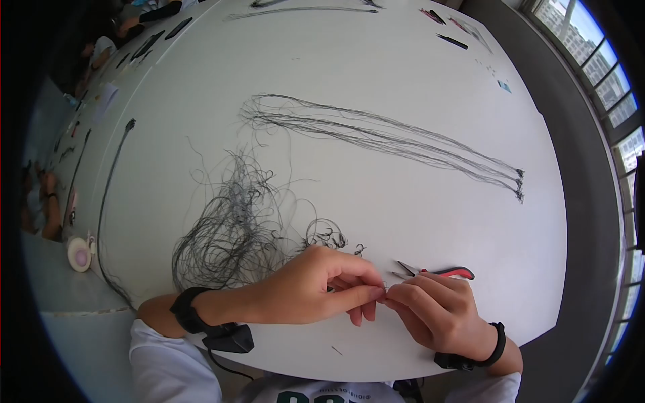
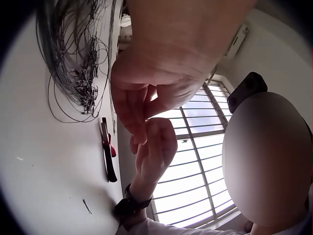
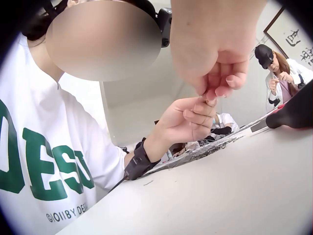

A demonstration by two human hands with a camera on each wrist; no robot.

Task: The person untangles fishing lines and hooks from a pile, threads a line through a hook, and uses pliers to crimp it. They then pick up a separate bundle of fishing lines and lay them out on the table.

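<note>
Fingertips meet just above the white surface (image 1: pixel 416 134), in front of the pliers (image 1: pixel 440 272). Left hand (image 1: pixel 316 285) curls with thumb and forefinger pinched together; right hand (image 1: pixel 437 312) mirrors it, fingers bent and pinching at the same spot. Whatever sits between them is too fine to make out, perhaps a thin strand. Left of the pliers lies a tangled pile of dark wire (image 1: pixel 232 232); beyond the pliers, a straight bundle of wires (image 1: pixel 390 138) stretches across the surface.
</note>
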